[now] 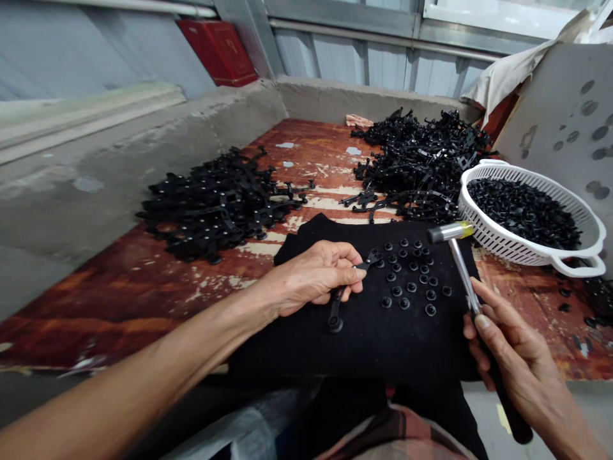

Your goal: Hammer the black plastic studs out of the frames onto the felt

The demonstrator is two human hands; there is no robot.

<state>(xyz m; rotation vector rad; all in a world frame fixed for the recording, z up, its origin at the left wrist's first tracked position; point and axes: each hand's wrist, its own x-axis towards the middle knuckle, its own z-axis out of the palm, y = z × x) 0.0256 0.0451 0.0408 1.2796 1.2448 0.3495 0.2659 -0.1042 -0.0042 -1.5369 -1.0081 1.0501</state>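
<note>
Fingers of the left hand point(316, 278) are pinched on a black strap point(352, 287) slanting toward the bench's near edge; a hammer point(467, 281) is gripped by the right hand point(514, 358).

Shiny metal hammer point(462, 265), matt black cloth point(383, 338), worn wooden table point(143, 287).

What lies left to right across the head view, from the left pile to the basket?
Pile of black strips → left hand holding a black strip → loose black caps on the black cloth → hammer in right hand → white basket.
</note>
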